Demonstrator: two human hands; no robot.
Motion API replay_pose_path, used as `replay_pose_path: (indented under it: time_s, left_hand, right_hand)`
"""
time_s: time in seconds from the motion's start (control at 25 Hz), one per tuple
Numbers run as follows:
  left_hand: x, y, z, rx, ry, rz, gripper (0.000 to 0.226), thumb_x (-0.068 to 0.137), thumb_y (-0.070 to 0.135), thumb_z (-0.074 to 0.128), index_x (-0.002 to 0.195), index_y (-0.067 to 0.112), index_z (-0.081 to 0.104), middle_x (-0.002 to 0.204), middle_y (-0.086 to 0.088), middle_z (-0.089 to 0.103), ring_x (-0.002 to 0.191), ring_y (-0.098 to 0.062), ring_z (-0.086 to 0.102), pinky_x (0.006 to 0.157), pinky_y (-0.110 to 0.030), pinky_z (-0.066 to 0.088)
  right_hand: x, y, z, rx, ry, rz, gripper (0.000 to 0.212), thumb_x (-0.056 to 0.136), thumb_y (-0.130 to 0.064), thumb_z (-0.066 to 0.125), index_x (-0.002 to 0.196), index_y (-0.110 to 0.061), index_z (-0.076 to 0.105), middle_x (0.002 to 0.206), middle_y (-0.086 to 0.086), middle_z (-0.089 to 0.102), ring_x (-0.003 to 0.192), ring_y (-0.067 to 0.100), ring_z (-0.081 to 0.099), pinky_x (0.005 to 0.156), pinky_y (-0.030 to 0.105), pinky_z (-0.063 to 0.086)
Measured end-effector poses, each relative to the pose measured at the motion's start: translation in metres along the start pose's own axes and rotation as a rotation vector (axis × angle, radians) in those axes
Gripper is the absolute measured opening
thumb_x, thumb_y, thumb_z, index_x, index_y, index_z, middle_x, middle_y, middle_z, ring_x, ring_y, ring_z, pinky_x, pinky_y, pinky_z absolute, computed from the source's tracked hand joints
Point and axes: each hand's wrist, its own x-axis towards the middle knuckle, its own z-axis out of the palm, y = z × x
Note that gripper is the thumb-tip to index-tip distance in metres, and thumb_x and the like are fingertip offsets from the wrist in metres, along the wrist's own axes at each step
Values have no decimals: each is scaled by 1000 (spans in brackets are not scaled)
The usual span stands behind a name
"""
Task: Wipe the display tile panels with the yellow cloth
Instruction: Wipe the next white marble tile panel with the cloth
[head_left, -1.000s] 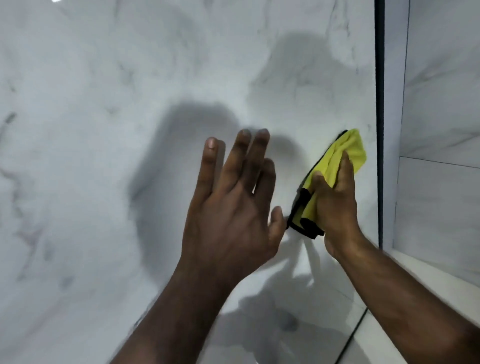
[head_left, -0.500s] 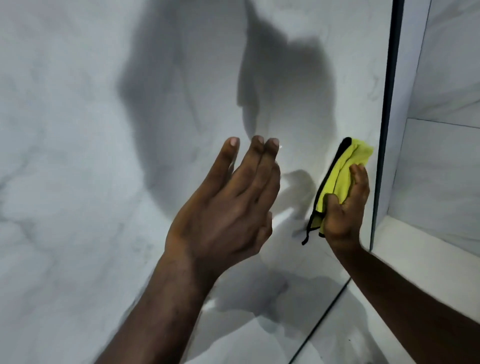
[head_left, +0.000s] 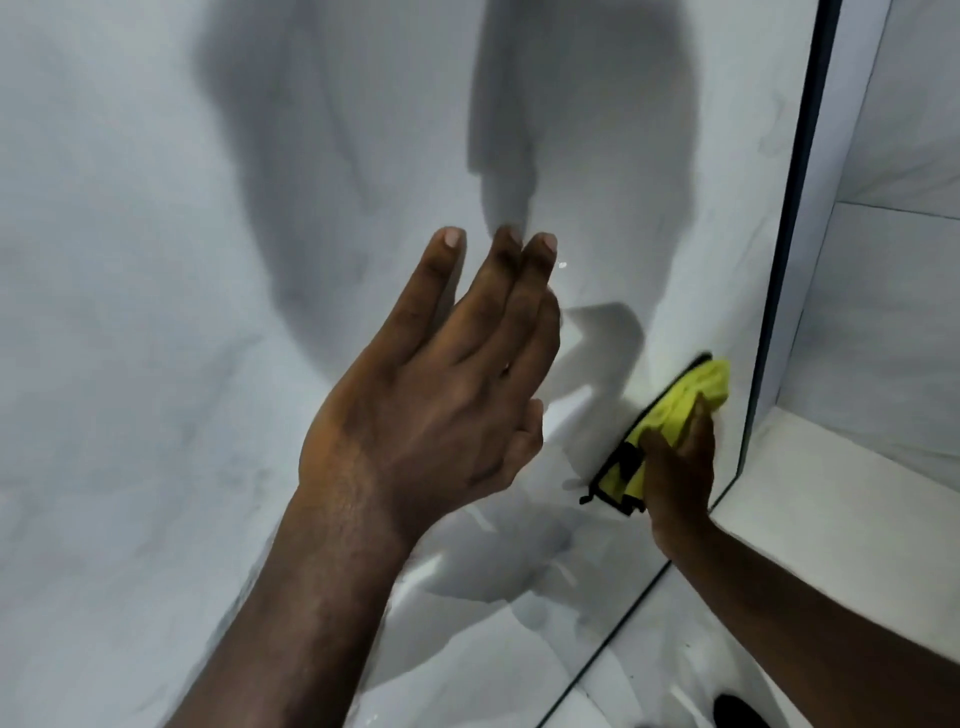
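Note:
A large glossy white marble tile panel (head_left: 156, 312) fills most of the head view. My right hand (head_left: 680, 467) presses a folded yellow cloth (head_left: 675, 410) with a black edge flat against the panel's lower right part, close to its dark right edge. My left hand (head_left: 441, 395) is raised in front of the panel's middle with fingers stretched and nothing in it; whether its fingertips touch the tile I cannot tell.
A dark vertical strip (head_left: 795, 208) ends the panel on the right. Beyond it stand more marble tiles (head_left: 893, 286) over a white ledge (head_left: 831, 493). A dark seam (head_left: 613, 639) marks the panel's bottom edge, above a white floor tile. A dark object (head_left: 737, 712) shows at the bottom.
My right hand has slid the yellow cloth down along the panel's right edge. The view has tipped downward, bringing the bottom seam and floor into sight. My left hand stays raised and spread.

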Motion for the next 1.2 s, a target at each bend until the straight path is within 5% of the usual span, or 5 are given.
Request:
replay_pose_path:
  time_s: [0.52, 0.72, 0.84, 1.04, 1.2]
  left_hand:
    - [2, 1, -4, -94, 103, -29, 55, 102, 39, 55, 141, 2, 65, 166, -23, 48, 155, -39, 46, 131, -60, 26]
    - [-14, -8, -39, -454, 293, -336, 30, 102, 25, 66, 114, 1, 78, 148, -20, 66, 140, -40, 62, 122, -58, 42]
    - [-54, -26, -61, -231, 260, -425, 37, 102, 30, 60, 122, 4, 78, 163, -17, 53, 155, -37, 47, 131, -62, 25]
    - [-122, -56, -79, -91, 249, -492, 50, 99, 27, 59, 144, 9, 69, 175, -16, 35, 164, -37, 28, 134, -65, 7]
    - [-157, -70, -74, -126, 314, -447, 61, 96, 20, 62, 156, 8, 59, 174, -18, 35, 164, -37, 31, 132, -67, 17]
  right_hand:
    - [-12, -107, 4, 169, 54, -172, 57, 101, -26, 61, 154, -26, 43, 157, -2, 37, 145, 21, 43, 111, 30, 37]
    - [-57, -174, 15, 27, -137, -1000, 54, 108, -20, 57, 158, -15, 39, 166, -5, 30, 155, 12, 34, 126, 28, 31]
    - [-70, -217, 28, 126, -16, -635, 61, 101, -36, 48, 160, -23, 38, 169, -5, 30, 155, 12, 33, 128, 42, 29]
    - [-140, -210, 51, -160, -226, -1524, 44, 111, -12, 49, 154, -13, 49, 171, -2, 31, 159, 20, 30, 127, 51, 30]
    - [-166, -245, 82, 148, 35, -781, 51, 111, -23, 39, 162, -23, 38, 174, -7, 26, 158, 11, 27, 129, 43, 25]
